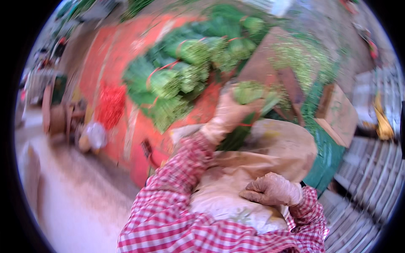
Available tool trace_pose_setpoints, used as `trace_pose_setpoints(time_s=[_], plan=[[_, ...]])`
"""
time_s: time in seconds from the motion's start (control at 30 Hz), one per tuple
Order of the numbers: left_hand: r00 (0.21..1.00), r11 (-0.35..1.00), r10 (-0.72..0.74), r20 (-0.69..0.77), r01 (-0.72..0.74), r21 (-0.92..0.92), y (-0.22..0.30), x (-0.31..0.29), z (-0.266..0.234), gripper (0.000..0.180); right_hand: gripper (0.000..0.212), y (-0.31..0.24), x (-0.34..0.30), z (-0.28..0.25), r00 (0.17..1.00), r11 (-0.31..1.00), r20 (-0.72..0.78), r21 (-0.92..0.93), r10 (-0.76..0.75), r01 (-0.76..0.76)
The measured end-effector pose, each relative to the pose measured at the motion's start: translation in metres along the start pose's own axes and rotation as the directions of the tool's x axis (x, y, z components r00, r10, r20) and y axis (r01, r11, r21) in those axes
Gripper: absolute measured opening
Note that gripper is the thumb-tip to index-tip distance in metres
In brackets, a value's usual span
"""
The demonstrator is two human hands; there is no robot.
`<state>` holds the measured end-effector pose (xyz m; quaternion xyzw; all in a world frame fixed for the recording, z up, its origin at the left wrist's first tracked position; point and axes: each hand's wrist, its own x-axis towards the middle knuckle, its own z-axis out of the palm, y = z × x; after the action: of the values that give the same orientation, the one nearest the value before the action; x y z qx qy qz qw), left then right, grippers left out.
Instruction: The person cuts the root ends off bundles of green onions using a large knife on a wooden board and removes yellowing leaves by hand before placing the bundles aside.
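My left hand (223, 114), in a thin pale glove, grips a bunch of leafy green chives (247, 92). The cut pale ends point up and away, and the dark leaves hang below over my lap. A red rubber band shows around the bunch. Closer to my body, my right hand (270, 189), gloved too, is closed above a stained tan apron (240, 177). Its curled fingers hide whatever may be in them. Beyond my left hand, several banded bunches of chives (190, 50) lie stacked with their cut ends toward the right.
A worn red tabletop (135, 46) carries a heap of red rubber bands (112, 105) at left. Chopped green ends (301, 55) litter a board at right, beside a flat dark brown blade-like piece (291, 90). A wooden block (337, 116) and grey crates (367, 173) stand farther right.
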<state>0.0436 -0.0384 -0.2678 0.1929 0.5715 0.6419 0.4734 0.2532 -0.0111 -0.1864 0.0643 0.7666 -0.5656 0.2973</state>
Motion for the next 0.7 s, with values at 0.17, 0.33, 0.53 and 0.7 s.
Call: trace_pose_setpoints(time_s=[0.17, 0.33, 0.53, 0.7], plan=[[0.981, 0.976, 0.142, -0.132, -0.117, 0.183, -0.017, 0.019, -0.042, 0.045, 0.022, 0.016, -0.063, -0.083, 0.753, 0.950, -0.617, 0.312, 0.226, -0.029], [0.958, 0.806, 0.271, -0.095, -0.172, 0.566, -0.045, 0.071, -0.028, 0.055, 0.024, 0.161, -0.048, -0.139, 0.227, 0.965, -0.938, 0.255, 0.263, -0.063], [0.940, 0.588, 0.337, -0.056, -0.164, 0.792, -0.047, 0.087, 0.013, 0.062, 0.067, 0.118, 0.036, -0.144, 0.466, 0.933, -0.829, 0.358, 0.308, 0.021], [0.941, 0.666, 0.333, -0.066, -0.185, 0.723, -0.067, 0.078, 0.037, 0.064, 0.048, 0.115, 0.067, -0.160, 0.650, 0.800, -0.705, 0.548, 0.284, 0.245]])
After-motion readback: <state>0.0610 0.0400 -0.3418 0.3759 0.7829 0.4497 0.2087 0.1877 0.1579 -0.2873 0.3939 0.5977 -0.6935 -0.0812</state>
